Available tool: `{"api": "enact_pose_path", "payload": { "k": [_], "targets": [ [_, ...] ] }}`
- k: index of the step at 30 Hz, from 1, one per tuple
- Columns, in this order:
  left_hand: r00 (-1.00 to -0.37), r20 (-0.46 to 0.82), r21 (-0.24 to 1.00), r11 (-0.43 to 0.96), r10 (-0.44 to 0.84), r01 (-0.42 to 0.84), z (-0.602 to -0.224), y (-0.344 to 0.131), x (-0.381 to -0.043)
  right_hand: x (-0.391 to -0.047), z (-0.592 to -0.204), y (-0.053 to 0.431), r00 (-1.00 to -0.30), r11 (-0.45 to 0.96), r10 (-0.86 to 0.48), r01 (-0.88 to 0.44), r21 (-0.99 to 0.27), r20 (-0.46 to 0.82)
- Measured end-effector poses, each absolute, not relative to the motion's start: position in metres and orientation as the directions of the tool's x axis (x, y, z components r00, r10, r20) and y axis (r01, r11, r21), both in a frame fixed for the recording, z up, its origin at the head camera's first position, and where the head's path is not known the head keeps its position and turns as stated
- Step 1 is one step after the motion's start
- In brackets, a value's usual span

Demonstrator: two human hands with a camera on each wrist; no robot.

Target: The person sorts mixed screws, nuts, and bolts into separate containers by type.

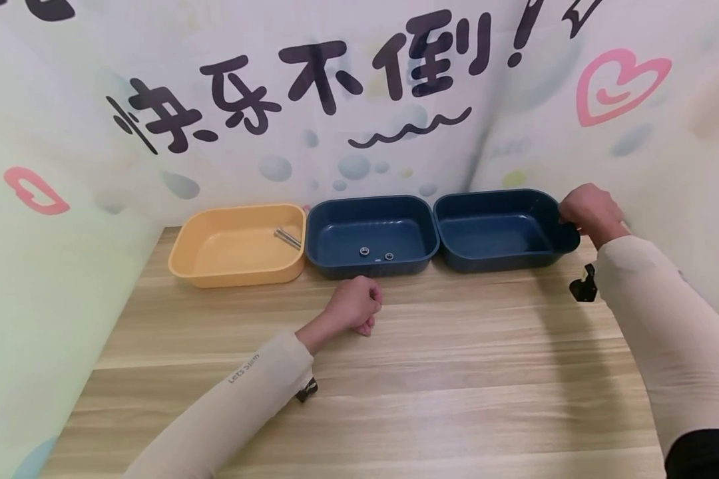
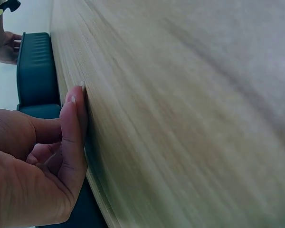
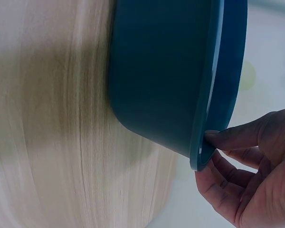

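My right hand [image 1: 593, 207] pinches the right end of a dark blue plastic bin [image 1: 497, 263]. In the right wrist view the thumb lies inside the rim of that bin [image 3: 156, 85] and the fingers are outside and under it. No contents show in this bin. My left hand [image 1: 355, 305] rests low over the table, just in front of the middle blue bin [image 1: 371, 269]. Its fingers are loosely bent in the left wrist view, and nothing shows between them. Two small metal nuts, one a hex nut [image 1: 364, 251], lie in the middle bin.
A yellow bin [image 1: 236, 276] stands at the left of the row, with metal bolts [image 1: 287, 238] at its right side. The three bins stand side by side at the back of the wooden table [image 1: 443, 372]. A printed cloth [image 1: 311, 166] hangs right behind them.
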State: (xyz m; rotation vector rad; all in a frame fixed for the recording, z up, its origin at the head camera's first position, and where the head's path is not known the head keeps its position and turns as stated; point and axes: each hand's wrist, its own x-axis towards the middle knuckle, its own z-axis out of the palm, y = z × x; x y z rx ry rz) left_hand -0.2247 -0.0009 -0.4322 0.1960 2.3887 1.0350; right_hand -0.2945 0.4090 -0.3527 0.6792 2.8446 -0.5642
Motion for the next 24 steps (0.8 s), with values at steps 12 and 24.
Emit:
{"api": "enact_pose_path", "payload": {
  "k": [12, 24],
  "targets": [
    [-0.858, -0.404, 0.699, 0.712, 0.318, -0.065, -0.4327, 0.0003, -0.2250, -0.2960, -0.3509, 0.4083, -0.873, 0.814, 0.413, 0.482, -0.323, -0.261],
    [-0.855, -0.410, 0.688, 0.723, 0.319, -0.060, -0.4309, 0.0011, -0.2240, -0.2937, -0.3485, 0.4081, -0.870, 0.809, 0.408, 0.485, -0.331, -0.276]
  ]
}}
